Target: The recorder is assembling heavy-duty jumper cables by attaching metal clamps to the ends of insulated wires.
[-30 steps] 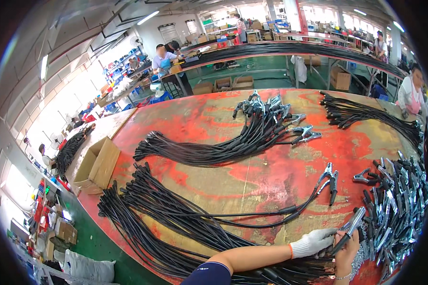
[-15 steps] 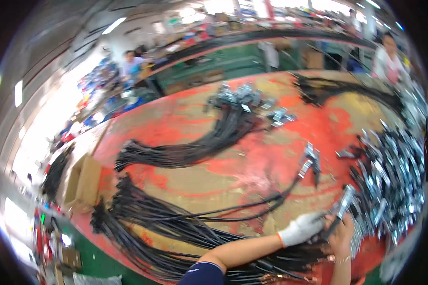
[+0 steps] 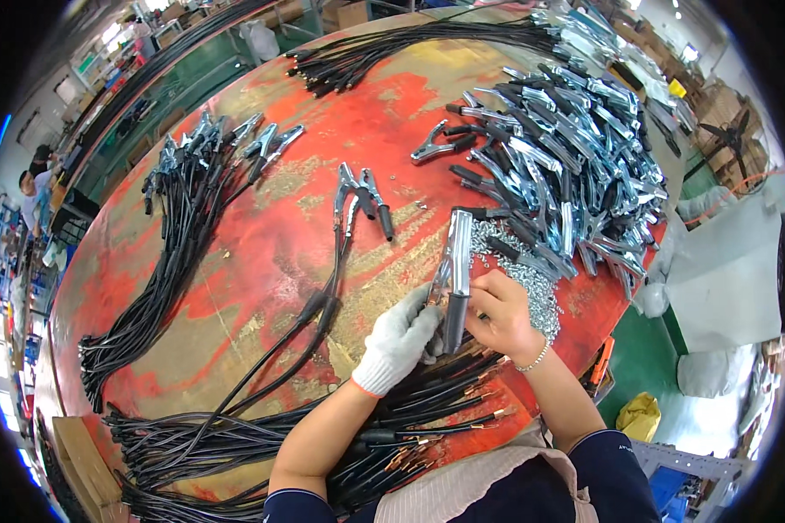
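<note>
My left hand (image 3: 401, 336), in a white knit glove with an orange hem, grips a metal battery clamp (image 3: 459, 253) with a dark sleeve on its handle. The clamp stands jaws up over the table, and a bit of copper shows beside the glove's fingertips. My bare right hand (image 3: 503, 315), with a bracelet at the wrist, is closed in a pinch against the clamp's handle; what lies between its fingertips is hidden. Below the hands lie black cables (image 3: 401, 410) with bare copper ends. Beyond them, clamps (image 3: 358, 199) on a cable pair rest on the table.
Loose clamps (image 3: 558, 157) form a big heap at the right, with small metal nuts (image 3: 532, 283) spilled before it. Cables with clamps (image 3: 183, 227) lie at the left, another cable bundle (image 3: 410, 44) at the far side. A cardboard box (image 3: 83, 462) sits at the lower left.
My view has swung to the right and down, so the clamp heap and my hands sit nearer the middle. Both hands are still together at a clamp, which stands more upright.
</note>
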Motion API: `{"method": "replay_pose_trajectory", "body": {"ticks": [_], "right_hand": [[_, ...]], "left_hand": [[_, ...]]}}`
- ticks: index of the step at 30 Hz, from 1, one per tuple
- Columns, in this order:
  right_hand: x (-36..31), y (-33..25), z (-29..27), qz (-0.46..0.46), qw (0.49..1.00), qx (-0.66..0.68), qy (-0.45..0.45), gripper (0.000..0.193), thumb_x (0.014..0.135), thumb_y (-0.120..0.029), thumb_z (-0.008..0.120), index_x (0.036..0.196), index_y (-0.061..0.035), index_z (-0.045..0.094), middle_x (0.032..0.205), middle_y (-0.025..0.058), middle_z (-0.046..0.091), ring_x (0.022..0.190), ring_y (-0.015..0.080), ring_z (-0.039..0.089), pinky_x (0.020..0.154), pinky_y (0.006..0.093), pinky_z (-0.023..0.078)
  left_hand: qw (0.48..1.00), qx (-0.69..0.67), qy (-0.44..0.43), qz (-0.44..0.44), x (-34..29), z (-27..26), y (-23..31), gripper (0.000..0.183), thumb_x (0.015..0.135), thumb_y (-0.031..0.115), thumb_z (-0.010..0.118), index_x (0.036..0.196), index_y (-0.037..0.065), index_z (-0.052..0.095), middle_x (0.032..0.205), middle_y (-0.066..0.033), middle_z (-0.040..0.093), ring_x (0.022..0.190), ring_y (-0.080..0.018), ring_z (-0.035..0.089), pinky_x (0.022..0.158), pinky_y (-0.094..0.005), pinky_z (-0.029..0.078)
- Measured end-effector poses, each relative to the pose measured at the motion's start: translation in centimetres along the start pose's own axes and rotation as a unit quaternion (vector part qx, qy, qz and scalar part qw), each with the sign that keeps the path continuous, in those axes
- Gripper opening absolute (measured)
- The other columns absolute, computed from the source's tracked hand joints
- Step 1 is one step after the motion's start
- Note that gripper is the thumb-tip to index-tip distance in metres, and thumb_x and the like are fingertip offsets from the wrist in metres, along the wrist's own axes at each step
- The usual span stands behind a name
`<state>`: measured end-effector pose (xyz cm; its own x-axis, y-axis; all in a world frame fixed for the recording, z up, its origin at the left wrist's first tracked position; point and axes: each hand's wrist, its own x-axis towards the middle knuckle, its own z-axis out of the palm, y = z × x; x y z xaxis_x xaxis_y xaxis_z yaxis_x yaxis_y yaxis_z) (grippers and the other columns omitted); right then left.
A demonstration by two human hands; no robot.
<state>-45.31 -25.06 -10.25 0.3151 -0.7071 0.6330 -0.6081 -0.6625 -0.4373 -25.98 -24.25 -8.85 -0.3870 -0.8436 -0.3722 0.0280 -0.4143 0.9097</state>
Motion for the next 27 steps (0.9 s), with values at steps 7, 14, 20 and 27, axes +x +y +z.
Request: {"method": "replay_pose_trajectory", "body": {"ticks": [7, 14, 20, 27], "right_hand": [[0.7, -0.7, 0.4, -0.031, 0.999, 0.020, -0.003, 0.020, 0.066, -0.013, 0.077, 0.077, -0.0089, 0.061, 0.078, 0.0042, 0.059, 0.071, 0.0263, 0.060, 0.059, 0.0370, 0.048], [-2.5, 1.7, -3.3, 0.084, 0.995, -0.042, 0.030, 0.013, 0.079, -0.020, 0.072, 0.089, -0.0157, 0.068, 0.081, 0.0036, 0.062, 0.076, 0.0245, 0.062, 0.064, 0.0359, 0.051], [-4.9, 6.2, -9.9, 0.182, 0.940, -0.289, 0.031, 0.028, 0.082, -0.026, 0.070, 0.109, -0.0207, 0.067, 0.098, 0.0051, 0.061, 0.082, 0.0248, 0.063, 0.067, 0.0368, 0.052], [-1.7, 8.8, -9.0, 0.308, 0.896, -0.306, -0.091, 0.068, 0.085, -0.032, 0.066, 0.141, -0.0072, 0.035, 0.108, 0.0156, 0.053, 0.078, 0.0310, 0.066, 0.062, 0.0429, 0.055]], "left_hand": [[0.996, 0.048, 0.051, 0.055, 0.7, -0.4, -2.0, 0.033, 0.098, 0.016, 0.047, 0.128, 0.001, 0.052, 0.081, -0.0040, 0.062, 0.059, -0.0092, 0.058, 0.049, -0.0218, 0.047], [0.971, 0.176, 0.116, 0.113, 1.0, -1.4, 0.5, 0.034, 0.098, 0.018, 0.044, 0.127, 0.002, 0.052, 0.086, -0.0102, 0.066, 0.058, -0.0119, 0.060, 0.048, -0.0242, 0.046], [0.863, 0.394, 0.271, 0.163, 6.0, -7.3, 5.6, 0.043, 0.096, 0.026, 0.046, 0.132, 0.003, 0.049, 0.086, -0.0140, 0.068, 0.065, -0.0204, 0.066, 0.058, -0.0349, 0.052], [0.664, 0.665, 0.337, 0.053, 9.4, -11.2, 4.6, 0.046, 0.089, 0.041, 0.052, 0.129, 0.017, 0.054, 0.107, -0.0211, 0.065, 0.095, -0.0381, 0.064, 0.080, -0.0503, 0.050]]}}
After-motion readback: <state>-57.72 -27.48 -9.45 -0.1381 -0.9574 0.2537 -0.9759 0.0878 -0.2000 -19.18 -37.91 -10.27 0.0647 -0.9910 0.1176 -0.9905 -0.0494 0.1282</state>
